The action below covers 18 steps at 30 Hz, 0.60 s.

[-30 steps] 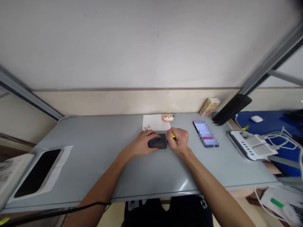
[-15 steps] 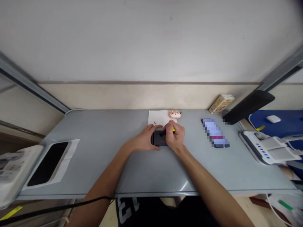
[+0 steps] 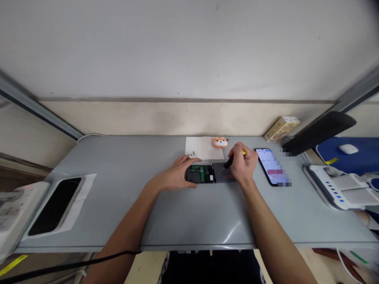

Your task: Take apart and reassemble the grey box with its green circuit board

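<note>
My left hand (image 3: 178, 173) grips the left end of a small black device housing (image 3: 195, 180), thumb on the near edge and fingers on the far edge. A green circuit board (image 3: 203, 172) shows inside it. A dark flat cover (image 3: 220, 177) lies at the housing's right end. My right hand (image 3: 243, 163) is closed around a black and yellow screwdriver (image 3: 229, 162), its shaft slanting down over the cover. Whether the tip touches the cover I cannot tell. Behind the housing, several tiny black screws (image 3: 192, 154) rest on a white paper sheet (image 3: 204, 149).
An orange animal-face case (image 3: 220, 142) sits on the paper. To the right are a lit phone (image 3: 268, 165), a yellow box (image 3: 281, 129), a black cylindrical object (image 3: 322, 132) and a white power strip (image 3: 331, 189). Another phone (image 3: 56, 205) lies at the left on the grey desk (image 3: 124, 157).
The dark cover has slid off the housing to the right, exposing the circuit board. My right hand moved right with the screwdriver. My left hand still grips the housing.
</note>
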Motion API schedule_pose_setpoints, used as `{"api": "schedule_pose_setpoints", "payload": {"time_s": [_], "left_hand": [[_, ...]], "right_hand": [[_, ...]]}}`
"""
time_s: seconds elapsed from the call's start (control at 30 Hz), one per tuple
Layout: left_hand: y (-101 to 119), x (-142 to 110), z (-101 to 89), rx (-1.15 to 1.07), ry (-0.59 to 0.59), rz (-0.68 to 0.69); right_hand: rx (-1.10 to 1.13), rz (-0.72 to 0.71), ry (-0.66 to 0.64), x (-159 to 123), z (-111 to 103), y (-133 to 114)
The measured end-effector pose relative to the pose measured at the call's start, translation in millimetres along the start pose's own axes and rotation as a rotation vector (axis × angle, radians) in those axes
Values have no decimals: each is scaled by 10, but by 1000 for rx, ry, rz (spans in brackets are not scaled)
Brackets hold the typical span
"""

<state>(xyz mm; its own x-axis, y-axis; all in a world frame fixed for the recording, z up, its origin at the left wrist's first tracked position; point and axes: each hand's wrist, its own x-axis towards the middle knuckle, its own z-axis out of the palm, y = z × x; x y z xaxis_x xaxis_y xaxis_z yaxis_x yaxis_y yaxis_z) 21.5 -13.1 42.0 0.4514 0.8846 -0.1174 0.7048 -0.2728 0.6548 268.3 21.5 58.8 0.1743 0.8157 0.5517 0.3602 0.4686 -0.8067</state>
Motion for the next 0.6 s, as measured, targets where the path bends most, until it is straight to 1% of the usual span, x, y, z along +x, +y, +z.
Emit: {"api": "schedule_pose_setpoints", "payload": {"time_s": [0.1,0.13,0.27,0.33,0.4,0.5,0.6], "left_hand": [[16,7,21,16,5,36],[23,9,29,23,10,51],[50,0,31,39,27,79],[47,-14,13,44,45,71],[27,-21,-6,45,91,68],[-25,0,-12,81,182,87],[-78,52,12,153,214,116]], "right_hand": [[12,-7,66,-24,19,-7],[17,-20,66,-49,41,-11],[16,-119,-30,-177,154,-27],[36,-144,-34,-229,206,-34],[54,-148,-45,-266,250,-38],[37,-147,-110,-301,300,-27],[7,-127,-155,-319,330,8]]}}
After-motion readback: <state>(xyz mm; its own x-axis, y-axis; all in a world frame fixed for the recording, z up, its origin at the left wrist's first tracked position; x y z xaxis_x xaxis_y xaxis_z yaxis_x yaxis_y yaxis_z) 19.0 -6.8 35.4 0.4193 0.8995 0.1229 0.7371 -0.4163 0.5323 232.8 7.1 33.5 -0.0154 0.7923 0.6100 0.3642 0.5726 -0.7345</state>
